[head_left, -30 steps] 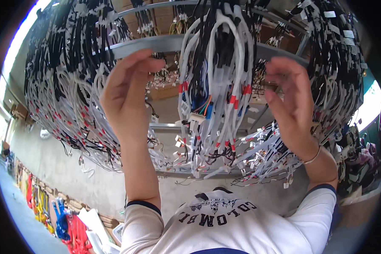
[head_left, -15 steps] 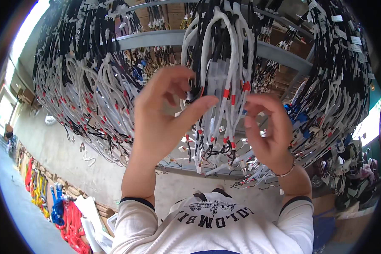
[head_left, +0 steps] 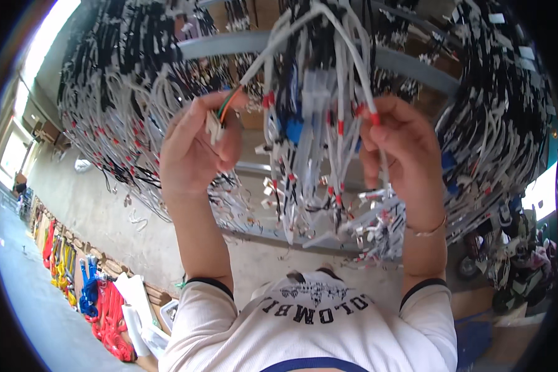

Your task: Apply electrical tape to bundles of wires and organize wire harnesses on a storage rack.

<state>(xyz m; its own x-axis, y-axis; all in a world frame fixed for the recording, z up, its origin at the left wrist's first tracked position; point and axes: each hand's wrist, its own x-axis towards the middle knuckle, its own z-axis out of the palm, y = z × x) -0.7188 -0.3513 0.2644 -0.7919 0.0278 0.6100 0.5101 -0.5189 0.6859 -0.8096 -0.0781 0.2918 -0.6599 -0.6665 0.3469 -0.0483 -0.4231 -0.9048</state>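
Left hand (head_left: 195, 146): closed on a small white plastic connector (head_left: 215, 127) with orange and green leads, held left of the hanging bundle. Right hand (head_left: 403, 152): fingers pinched around a thin white wire with red sleeve (head_left: 373, 115). Between them: white wire harness bundle (head_left: 316, 155) draped over a grey metal rack bar (head_left: 409, 65).
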